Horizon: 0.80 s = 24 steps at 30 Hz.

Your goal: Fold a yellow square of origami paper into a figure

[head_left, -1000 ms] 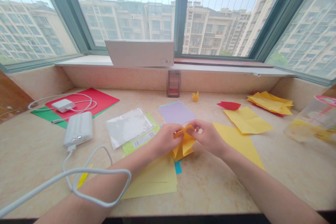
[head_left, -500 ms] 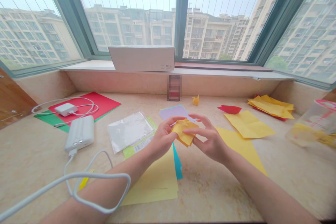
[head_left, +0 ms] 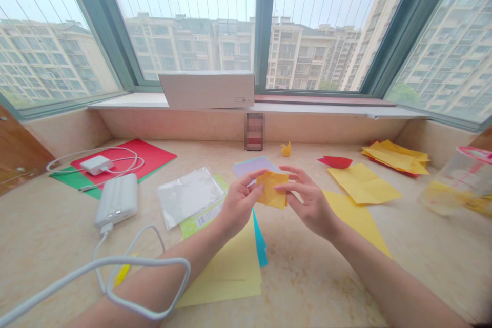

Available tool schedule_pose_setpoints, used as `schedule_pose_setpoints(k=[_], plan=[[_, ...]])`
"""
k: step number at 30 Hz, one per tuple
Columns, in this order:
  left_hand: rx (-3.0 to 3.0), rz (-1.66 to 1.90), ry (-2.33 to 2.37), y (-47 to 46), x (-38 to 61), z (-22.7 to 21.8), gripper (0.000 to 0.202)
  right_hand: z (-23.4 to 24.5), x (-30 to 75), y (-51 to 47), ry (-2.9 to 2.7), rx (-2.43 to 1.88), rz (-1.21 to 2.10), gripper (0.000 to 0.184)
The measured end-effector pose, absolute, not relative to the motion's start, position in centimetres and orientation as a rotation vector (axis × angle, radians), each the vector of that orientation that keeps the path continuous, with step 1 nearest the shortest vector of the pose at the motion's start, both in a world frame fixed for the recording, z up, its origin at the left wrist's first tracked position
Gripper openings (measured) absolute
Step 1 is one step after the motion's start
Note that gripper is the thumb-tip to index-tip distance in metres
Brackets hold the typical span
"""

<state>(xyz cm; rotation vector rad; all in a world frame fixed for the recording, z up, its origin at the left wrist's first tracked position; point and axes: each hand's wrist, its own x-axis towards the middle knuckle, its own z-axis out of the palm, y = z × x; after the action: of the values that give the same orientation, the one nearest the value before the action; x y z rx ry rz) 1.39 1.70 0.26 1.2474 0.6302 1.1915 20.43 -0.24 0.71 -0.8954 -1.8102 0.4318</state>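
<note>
Between my hands, above the middle of the counter, is a small folded piece of yellow paper point(head_left: 272, 192), creased and roughly square. My left hand point(head_left: 243, 200) pinches its left edge, thumb in front and fingers behind. On the other side my right hand point(head_left: 307, 197) grips the right edge between thumb and fingers. Beneath and behind them lie a lilac sheet point(head_left: 246, 166), a pale yellow sheet point(head_left: 226, 271) and a strip of blue paper point(head_left: 260, 243). A small yellow folded paper figure point(head_left: 286, 149) stands farther back.
At left, a white power bank point(head_left: 118, 200) trails a cable point(head_left: 77, 274) across my left forearm. Red paper point(head_left: 157, 156) and a clear plastic packet point(head_left: 190, 197) lie nearby. Rightward are yellow sheets point(head_left: 365, 184), a red folded piece point(head_left: 336, 162), a paper stack point(head_left: 400, 156) and a clear container point(head_left: 457, 179).
The folded yellow paper has turned from a slanted position to a squarer, more upright one facing me. Both hands still hold it in about the same place.
</note>
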Motion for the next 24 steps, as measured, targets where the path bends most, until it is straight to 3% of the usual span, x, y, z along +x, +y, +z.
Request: schedule_pose_setpoints(k=[9, 14, 24], plan=[[1.261, 1.214, 0.637, 1.54, 1.31, 0.61, 0.053, 0.16, 20.59, 0.25, -1.648, -0.91, 0.599, 0.022], [1.299, 1.186, 0.716, 1.66, 1.27, 0.62, 0.043, 0.1, 20.65, 0.24, -1.607, -0.927, 0.62, 0.024], [1.384, 1.179, 0.897, 1.94, 1.09, 0.6, 0.034, 0.72, 20.7, 0.19, -1.631, -1.052, 0.395, 0.022]])
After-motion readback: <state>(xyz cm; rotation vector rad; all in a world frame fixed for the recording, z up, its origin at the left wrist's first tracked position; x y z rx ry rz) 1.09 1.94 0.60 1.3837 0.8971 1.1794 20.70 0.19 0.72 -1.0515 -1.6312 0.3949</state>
